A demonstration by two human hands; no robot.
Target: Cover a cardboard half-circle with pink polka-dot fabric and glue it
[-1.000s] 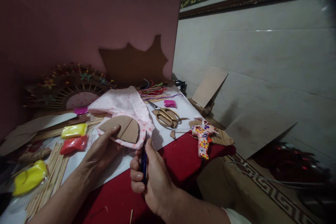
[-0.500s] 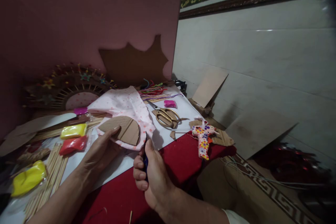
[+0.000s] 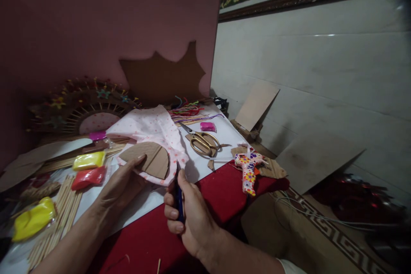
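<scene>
My left hand (image 3: pixel 128 180) is closed on a rounded cardboard piece (image 3: pixel 152 160) and the pink dotted fabric (image 3: pixel 157 122) under it, the thumb pressing on top. The fabric spreads past the cardboard on its far and right sides. In my right hand (image 3: pixel 192 214) is a pair of dark blue-handled scissors (image 3: pixel 180 207), its narrow dark blades pointing up at the fabric's right edge. My fingers hide much of the handles. Gold-handled scissors (image 3: pixel 204 143) lie on the white sheet beyond, over cardboard scraps.
Packets of yellow clay (image 3: pixel 89 160) and red clay (image 3: pixel 88 178) and wooden sticks (image 3: pixel 66 201) lie at left. A pin-studded cardboard fan (image 3: pixel 96 109) stands behind. A patterned glue gun (image 3: pixel 248 171) rests at the red table's right corner. Pipe cleaners (image 3: pixel 188 111) lie farther back.
My right hand has shifted slightly right and down, with more of the blue handle showing. The left hand keeps its hold on the cardboard and fabric.
</scene>
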